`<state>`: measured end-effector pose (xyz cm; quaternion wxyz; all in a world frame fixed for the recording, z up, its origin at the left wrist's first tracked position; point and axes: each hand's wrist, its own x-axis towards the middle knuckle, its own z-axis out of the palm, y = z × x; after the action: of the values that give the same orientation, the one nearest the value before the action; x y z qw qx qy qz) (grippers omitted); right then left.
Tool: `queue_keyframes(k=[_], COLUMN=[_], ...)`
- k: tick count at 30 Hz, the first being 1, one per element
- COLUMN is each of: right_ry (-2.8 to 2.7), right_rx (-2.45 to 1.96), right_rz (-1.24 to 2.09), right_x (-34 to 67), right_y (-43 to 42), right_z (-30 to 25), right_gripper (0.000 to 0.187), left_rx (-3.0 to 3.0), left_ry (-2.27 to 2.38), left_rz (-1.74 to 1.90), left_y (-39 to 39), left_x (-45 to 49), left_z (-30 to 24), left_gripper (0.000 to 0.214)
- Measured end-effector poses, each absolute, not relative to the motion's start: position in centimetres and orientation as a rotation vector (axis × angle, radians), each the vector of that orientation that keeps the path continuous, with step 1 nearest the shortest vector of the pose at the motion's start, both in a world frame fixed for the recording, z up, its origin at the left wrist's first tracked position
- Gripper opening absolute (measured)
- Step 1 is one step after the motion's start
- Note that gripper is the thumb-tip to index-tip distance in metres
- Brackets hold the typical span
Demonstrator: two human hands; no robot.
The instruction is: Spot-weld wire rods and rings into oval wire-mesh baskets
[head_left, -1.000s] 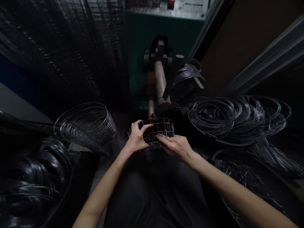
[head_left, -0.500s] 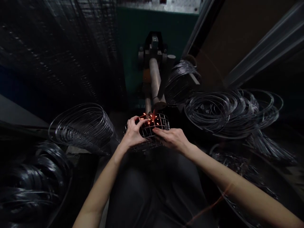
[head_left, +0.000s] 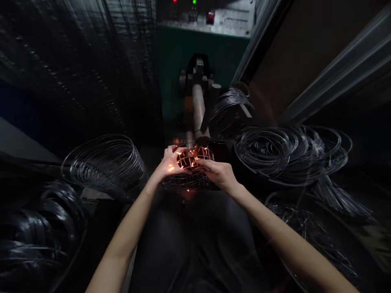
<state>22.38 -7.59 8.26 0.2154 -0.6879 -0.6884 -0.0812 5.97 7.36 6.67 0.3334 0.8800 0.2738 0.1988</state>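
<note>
Hold the cage (head_left: 190, 176) steady under the rod (head_left: 199, 108), amid the sparks (head_left: 192, 162), with left hand (head_left: 166, 165) clamped round its left side and right hand (head_left: 222, 173) clamped on its right, letting nothing slip and easing right fingertips (head_left: 201, 162) slightly clear.

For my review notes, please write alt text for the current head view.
Orange sparks fly where a rounded wire-mesh piece, held by a person's bare left grip and right grip, sits at the end of a metal arm on a green machine. Wire hoops lie to the left and coils of wire to the right.
</note>
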Motion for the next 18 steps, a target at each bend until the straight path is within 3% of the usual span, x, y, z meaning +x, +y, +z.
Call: queue_keyframes(k=[10,15,18], right_ry=[-1.602,-1.567,-1.509], right_rx=[-2.031,-2.072,-1.977], right_rz=[-0.216,-0.202,-0.180], right_x=[23.2,23.6,25.4], right_y=[-5.5,-5.0,-9.5], right_z=[8.3,9.3,9.0], right_gripper=[0.012,0.018,0.029], left_rx=[2.290,2.327,2.327], left_ry=[0.732,0.704,0.721], left_rz=[0.544,0.567,0.682], left_y=[9.9,11.1,11.0], left_x=[7.0,7.8,6.3], left_z=[6.5,6.4,6.1], left_gripper=[0.093,0.093,0.110])
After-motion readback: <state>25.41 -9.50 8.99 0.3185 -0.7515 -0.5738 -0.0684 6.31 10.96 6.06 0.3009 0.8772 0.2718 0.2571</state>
